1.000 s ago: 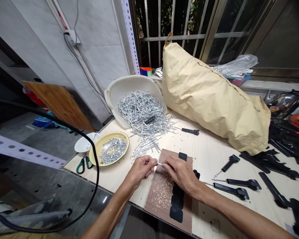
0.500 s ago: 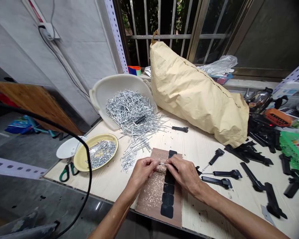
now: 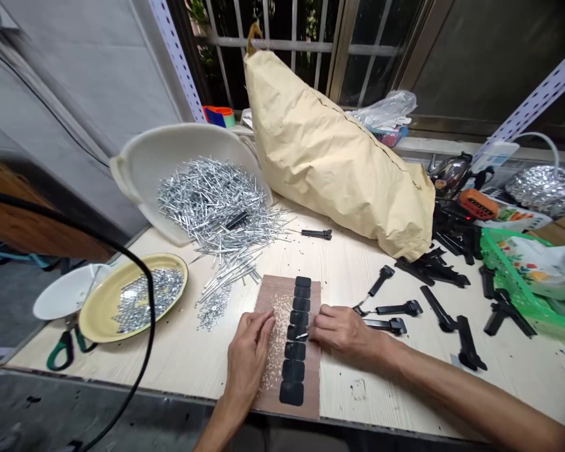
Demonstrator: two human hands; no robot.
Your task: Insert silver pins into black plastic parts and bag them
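Observation:
A brown board [image 3: 311, 298] with a row of black pads lies at the table's near edge. My left hand [image 3: 247, 351] rests on its left side, fingers curled loosely, and I see nothing in it. My right hand [image 3: 341, 331] lies on the board's right side, pinching a thin silver pin [image 3: 302, 336] whose tip pokes out leftward over the black pads. A heap of silver pins [image 3: 216, 207] spills from a tipped white basin [image 3: 169, 157] behind the board.
A yellow plate [image 3: 101, 307] of small metal bits, a white dish [image 3: 61, 295] and green-handled scissors [image 3: 61, 348] sit at left. A big tan sack [image 3: 334, 157] stands behind. Black plastic handles [image 3: 395, 309] lie at right, near a green basket [image 3: 513, 282]. A black cable [image 3: 136, 276] loops close by.
The view has swung right. My hands have drawn apart and lowered onto the board: the left let go of the pin, which stays in the right.

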